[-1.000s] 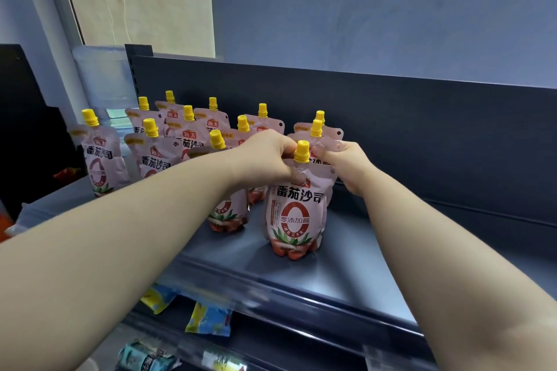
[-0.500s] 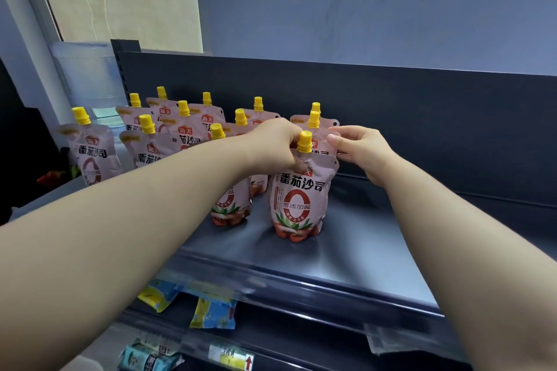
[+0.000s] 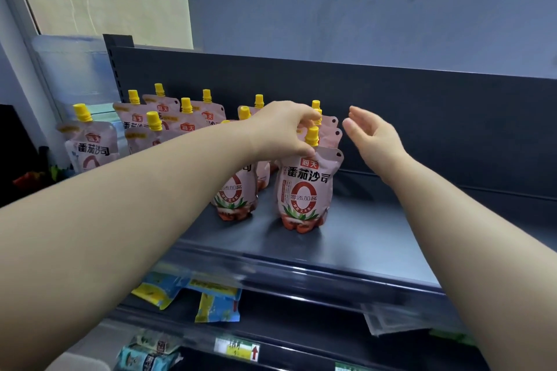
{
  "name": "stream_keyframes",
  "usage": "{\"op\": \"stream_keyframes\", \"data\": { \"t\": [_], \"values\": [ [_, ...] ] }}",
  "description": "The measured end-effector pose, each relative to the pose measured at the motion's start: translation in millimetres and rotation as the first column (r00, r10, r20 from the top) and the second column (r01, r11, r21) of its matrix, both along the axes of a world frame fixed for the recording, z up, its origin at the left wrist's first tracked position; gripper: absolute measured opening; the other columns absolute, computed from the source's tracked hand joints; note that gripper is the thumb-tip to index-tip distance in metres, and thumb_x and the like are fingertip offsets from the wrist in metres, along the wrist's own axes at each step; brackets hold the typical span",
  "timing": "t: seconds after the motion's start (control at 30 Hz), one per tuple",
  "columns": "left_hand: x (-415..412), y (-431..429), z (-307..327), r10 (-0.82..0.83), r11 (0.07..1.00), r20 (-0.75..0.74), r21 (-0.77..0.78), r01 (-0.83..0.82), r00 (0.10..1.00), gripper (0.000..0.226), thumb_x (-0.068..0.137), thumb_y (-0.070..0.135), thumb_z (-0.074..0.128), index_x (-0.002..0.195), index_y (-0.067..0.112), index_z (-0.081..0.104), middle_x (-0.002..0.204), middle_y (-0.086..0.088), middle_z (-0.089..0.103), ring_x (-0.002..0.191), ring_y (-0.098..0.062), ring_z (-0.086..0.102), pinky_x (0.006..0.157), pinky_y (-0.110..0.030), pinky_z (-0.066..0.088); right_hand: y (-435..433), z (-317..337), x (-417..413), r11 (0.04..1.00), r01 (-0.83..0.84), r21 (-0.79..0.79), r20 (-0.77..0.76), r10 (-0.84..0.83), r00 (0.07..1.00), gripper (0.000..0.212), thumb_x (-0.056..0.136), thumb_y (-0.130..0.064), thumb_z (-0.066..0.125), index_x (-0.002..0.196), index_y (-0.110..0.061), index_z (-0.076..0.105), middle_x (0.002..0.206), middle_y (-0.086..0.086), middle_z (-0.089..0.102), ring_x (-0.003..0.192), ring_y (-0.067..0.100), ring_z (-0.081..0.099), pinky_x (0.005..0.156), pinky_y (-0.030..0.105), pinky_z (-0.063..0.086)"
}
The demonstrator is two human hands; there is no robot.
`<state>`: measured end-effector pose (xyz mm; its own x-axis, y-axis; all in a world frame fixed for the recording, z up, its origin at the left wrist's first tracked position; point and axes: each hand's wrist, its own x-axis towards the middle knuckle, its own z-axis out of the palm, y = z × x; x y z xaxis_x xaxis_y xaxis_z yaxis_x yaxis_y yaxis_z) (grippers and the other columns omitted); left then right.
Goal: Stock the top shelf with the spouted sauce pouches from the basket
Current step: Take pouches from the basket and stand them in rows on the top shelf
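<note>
In the head view, a pink front pouch [image 3: 306,190] with a yellow cap [image 3: 312,136] stands upright on the dark top shelf [image 3: 370,238], and everything else can be placed from it. The left hand [image 3: 281,129] reaches in from the left and sits over the pouch's upper left shoulder, its fingers curled down beside the cap and its thumb against the top edge of the pouch; whether the fingers actually pinch the spout or only rest against it cannot be told, since the knuckles hide the contact. The right hand [image 3: 373,135] is to the right of the front pouch and a little above its shoulder, palm turned toward it, fingers loosely spread and holding nothing, clearly apart from the pouch.

Just left of the front pouch stands a second pouch [image 3: 236,199], also upright, partly hidden by the left forearm. Directly behind the front pouch two more pouches line up toward the dark back panel [image 3: 422,117], their caps showing past the left hand. Farther left of the front pouch a cluster of rear pouches [image 3: 168,117] fills the shelf in rows, all upright with yellow caps, and one pouch [image 3: 90,144] stands alone at the far left end.

Below the front pouch, under the shelf's front lip, blue and yellow packets [image 3: 217,307] hang on a lower level.
</note>
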<state>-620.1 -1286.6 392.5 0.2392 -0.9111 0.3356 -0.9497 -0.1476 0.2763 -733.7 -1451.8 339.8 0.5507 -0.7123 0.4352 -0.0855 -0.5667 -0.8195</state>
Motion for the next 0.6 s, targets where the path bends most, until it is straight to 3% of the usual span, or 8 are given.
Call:
{"op": "stream_keyframes", "data": {
  "t": [0.13,0.23,0.4,0.6],
  "values": [
    [9.9,16.5,-8.6,0.014,1.0,0.234,0.011,-0.017,0.972,0.061,0.094,0.042,0.049,0.148,0.027,0.025,0.152,0.0,0.034,0.141,-0.018,0.03,0.11,-0.038,0.033,19.1,17.9,-14.2,0.985,0.033,-0.169,-0.079,-0.047,0.996,0.048,0.096,-0.04,0.048,0.141,-0.029,0.04,0.148,-0.008,0.04,0.139,0.009,0.032,0.115,0.031,0.026],
    [19.3,26.4,-20.5,-0.028,1.0,0.381,0.023,0.021,0.924,0.065,0.097,0.044,0.041,0.151,0.022,0.014,0.158,0.002,0.018,0.146,-0.014,0.013,0.118,-0.035,0.017,41.6,26.4,-20.5,0.95,0.023,-0.313,-0.155,-0.075,0.985,0.049,0.096,-0.039,0.046,0.143,-0.032,0.035,0.152,-0.009,0.032,0.143,0.004,0.019,0.118,0.03,0.018],
    [27.7,35.3,-41.0,-0.055,0.998,0.427,0.035,0.044,0.903,0.067,0.097,0.049,0.034,0.151,0.021,0.006,0.16,0.001,0.008,0.147,-0.015,0.003,0.12,-0.035,0.006,80.0,23.9,-27.6,0.871,0.011,-0.491,-0.309,-0.186,0.933,0.056,0.094,-0.045,0.044,0.146,-0.032,0.027,0.155,-0.013,0.021,0.145,0.002,0.008,0.115,0.025,0.012],
    [16.8,58.0,-56.0,-0.065,0.998,0.45,0.013,0.066,0.891,0.067,0.098,0.05,0.029,0.151,0.022,0.002,0.16,0.001,0.005,0.147,-0.015,0.0,0.119,-0.036,0.001,115.5,11.1,-35.3,0.797,-0.058,-0.601,-0.452,-0.279,0.847,0.066,0.089,-0.057,0.034,0.148,-0.03,0.022,0.158,-0.007,0.014,0.147,0.01,0.004,0.118,0.03,0.007]
  ]
}}
